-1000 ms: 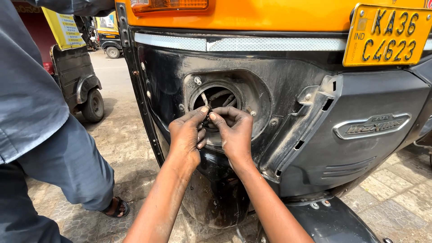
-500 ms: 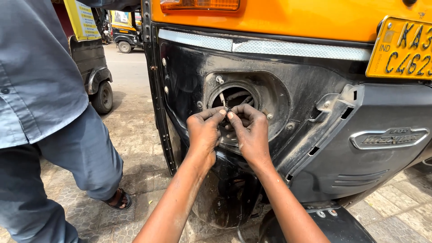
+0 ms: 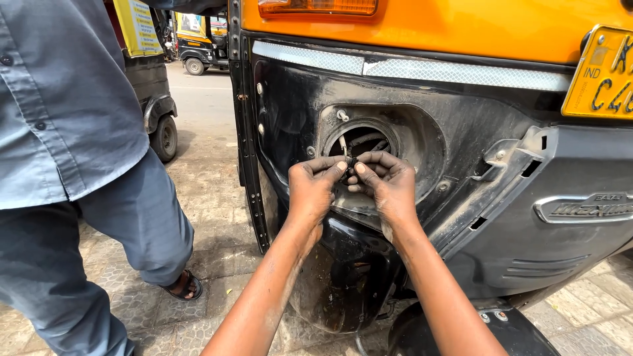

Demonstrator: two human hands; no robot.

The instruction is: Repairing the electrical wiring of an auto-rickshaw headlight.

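A small dark connector (image 3: pixel 351 163) sat at the lower rim of the round headlamp opening (image 3: pixel 361 142) in the black front panel (image 3: pixel 461 198) of the three-wheeler, with thin wires (image 3: pixel 343 145) running up from it into the cavity. The left hand (image 3: pixel 311 188) pinched the connector from one side, thumb and forefinger pressed together on it, the other fingers curled under. The right hand (image 3: pixel 389 184) met it from the other side, fingertips closed on the same piece, so the two hands touched at the fingertips just in front of the opening. Both hands were smeared with dark grime. Above the opening ran a reflective grey strip (image 3: pixel 409 69), and above that the orange bodywork (image 3: pixel 461 26) with an amber lamp (image 3: pixel 316 6). A yellow number plate (image 3: pixel 603 76) hung at the upper right edge. Below the hands curved the black mudguard (image 3: pixel 349 277) over the front wheel. To the left stood another person in a grey shirt (image 3: pixel 59 99) and grey trousers (image 3: pixel 119 237), a sandalled foot (image 3: pixel 184 287) on the paved ground (image 3: pixel 217 217). Further back, another three-wheeler (image 3: pixel 198 46) stood on the road.
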